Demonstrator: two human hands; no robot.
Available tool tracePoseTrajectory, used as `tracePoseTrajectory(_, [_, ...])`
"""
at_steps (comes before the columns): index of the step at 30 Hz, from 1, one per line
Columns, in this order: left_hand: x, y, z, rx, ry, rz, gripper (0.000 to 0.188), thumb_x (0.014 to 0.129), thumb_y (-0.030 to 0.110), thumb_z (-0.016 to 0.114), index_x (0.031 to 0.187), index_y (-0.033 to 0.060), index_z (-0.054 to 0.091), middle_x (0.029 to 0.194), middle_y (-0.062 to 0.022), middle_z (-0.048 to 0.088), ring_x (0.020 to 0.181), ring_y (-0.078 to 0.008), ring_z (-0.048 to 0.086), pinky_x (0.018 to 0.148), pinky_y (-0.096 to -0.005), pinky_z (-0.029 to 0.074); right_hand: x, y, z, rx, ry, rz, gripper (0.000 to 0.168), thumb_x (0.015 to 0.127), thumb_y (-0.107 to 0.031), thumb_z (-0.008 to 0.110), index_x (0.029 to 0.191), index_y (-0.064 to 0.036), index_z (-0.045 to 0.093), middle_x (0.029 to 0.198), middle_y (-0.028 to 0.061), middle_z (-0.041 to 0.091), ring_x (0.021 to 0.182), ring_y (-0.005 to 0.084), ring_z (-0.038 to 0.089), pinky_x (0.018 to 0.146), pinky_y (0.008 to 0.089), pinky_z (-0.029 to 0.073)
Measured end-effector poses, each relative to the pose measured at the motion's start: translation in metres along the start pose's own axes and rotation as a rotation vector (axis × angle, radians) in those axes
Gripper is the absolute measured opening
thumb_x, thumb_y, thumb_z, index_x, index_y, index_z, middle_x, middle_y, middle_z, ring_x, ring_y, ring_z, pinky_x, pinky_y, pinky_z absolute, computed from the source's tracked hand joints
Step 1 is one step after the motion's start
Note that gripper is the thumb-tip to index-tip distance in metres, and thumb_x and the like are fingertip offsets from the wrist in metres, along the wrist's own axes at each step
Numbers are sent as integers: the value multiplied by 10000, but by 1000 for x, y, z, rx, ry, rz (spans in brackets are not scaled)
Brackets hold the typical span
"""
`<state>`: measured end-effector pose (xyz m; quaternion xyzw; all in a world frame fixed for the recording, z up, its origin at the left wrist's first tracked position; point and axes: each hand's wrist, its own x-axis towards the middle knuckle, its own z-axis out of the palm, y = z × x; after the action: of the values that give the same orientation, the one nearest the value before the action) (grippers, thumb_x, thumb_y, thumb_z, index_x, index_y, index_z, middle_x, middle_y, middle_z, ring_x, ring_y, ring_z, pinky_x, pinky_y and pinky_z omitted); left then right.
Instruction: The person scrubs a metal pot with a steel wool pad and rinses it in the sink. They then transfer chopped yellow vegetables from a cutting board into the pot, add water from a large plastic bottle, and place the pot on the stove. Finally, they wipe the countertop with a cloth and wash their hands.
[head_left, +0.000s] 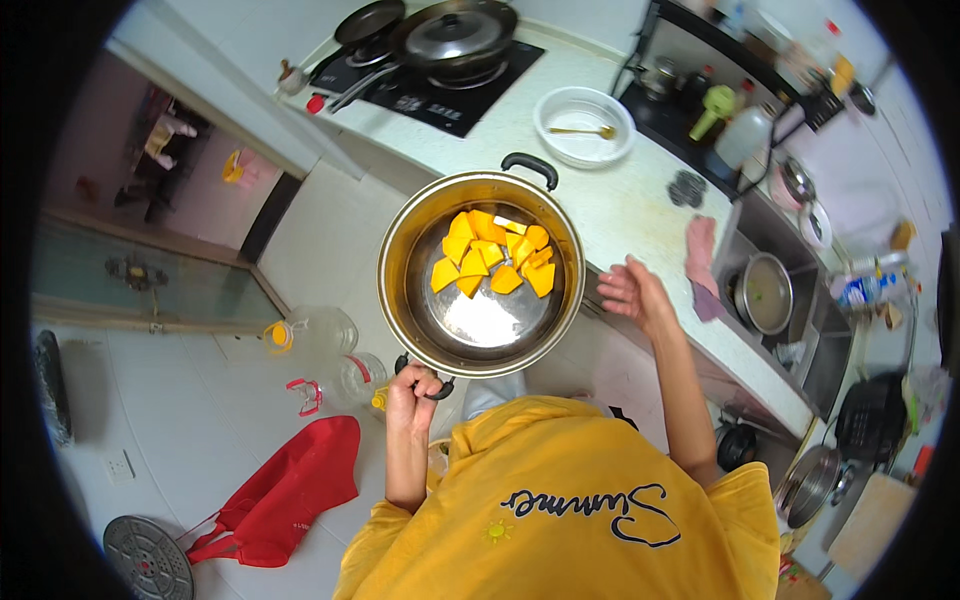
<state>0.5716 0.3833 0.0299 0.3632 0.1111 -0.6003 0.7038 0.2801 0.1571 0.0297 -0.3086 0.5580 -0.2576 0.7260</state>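
Note:
A large stainless steel pot (403, 289) is before me, tilted so that I look into it. Chunks of orange pumpkin (474, 262) sit together on one side of its shiny bottom. My left hand (414, 388) grips the near black handle (444, 391). The far black handle (534, 166) has no hand on it and overlaps the counter in the view. Just right of the pot, apart from its rim, my right hand (630, 294) is held with fingers spread, holding nothing. Whether anything supports the pot from below cannot be seen.
On the countertop (637, 202), a white basin (585, 112) holds a gold spoon (589, 132). A lidded wok (454, 37) stands on the cooktop (469, 105). The sink (814, 300) contains a metal bowl (763, 292). Plastic bottles (330, 334) stand on the floor, left; a red apron (292, 487) hangs nearby.

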Motion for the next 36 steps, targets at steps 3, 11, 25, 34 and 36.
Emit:
tracePoseTrajectory(3, [20,36,13,35,57,46,94,688,-53,398,726,9,457,561,11,382,440,-74,337,461,-216,306,73,-26,18,-2,26,58,452,848,-410,433,1029,2,474,957,141,590,826,234,594,676,362,498])
tracePoseTrajectory(11, [54,88,-9,29,165,120,138,686,-17,413,794,-2,497,588,9,391,451,-74,315,497,-240,312,157,-61,106,-38,-177,148,486,848,-451,405,1056,-17,473,1022,135,573,922,232,559,746,371,468])
tracePoseTrajectory(25, [14,15,-18,-219,373,382,176,654,-35,412,806,-48,500,562,-15,388,442,-100,323,483,-253,325,80,11,211,-380,-582,605,458,823,-270,528,1176,-11,394,1079,155,528,915,290,567,682,463,499])
tracePoseTrajectory(34, [8,25,-62,-295,380,397,106,667,-18,430,764,-11,471,521,5,349,452,-88,311,488,-230,293,93,55,254,-514,-515,521,278,834,-36,337,1070,110,342,953,226,520,732,303,600,600,399,545])
tracePoseTrajectory(36, [14,40,-85,-306,343,406,91,682,-9,431,769,7,455,536,10,353,467,-84,326,503,-223,295,93,61,276,-553,-510,480,250,826,-20,338,1037,115,347,893,206,525,668,279,598,538,359,548])
